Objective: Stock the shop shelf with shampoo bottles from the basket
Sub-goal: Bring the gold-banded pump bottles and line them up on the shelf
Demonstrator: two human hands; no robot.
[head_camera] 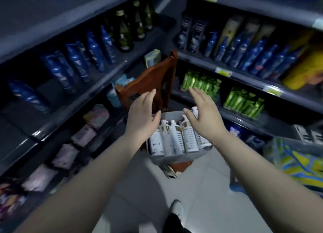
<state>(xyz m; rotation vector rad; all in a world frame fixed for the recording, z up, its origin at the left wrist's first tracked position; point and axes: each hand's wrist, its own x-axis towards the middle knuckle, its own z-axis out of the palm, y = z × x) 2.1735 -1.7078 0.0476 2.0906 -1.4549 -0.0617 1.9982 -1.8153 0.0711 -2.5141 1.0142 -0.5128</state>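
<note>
A grey basket (172, 158) sits on a brown wooden chair (153, 82) in the corner between two shelf units. Several white shampoo bottles (176, 138) with pump tops lie side by side in it. My left hand (142, 117) hovers above the basket's left side, fingers straight and spread, holding nothing. My right hand (203, 115) hovers above the basket's right side, also open and empty, and hides part of the rightmost bottles. The left shelf (97, 86) carries blue bottles (76, 61) and dark green bottles (125, 33).
The right shelf (244, 75) holds more blue bottles (258, 56), with green sachet packs (243, 101) one level down. Pink packets (83, 135) fill the lower left shelves. A yellow-blue bag (300, 161) sits at right. Pale tiled floor (201, 189) and my shoe (177, 208) are below.
</note>
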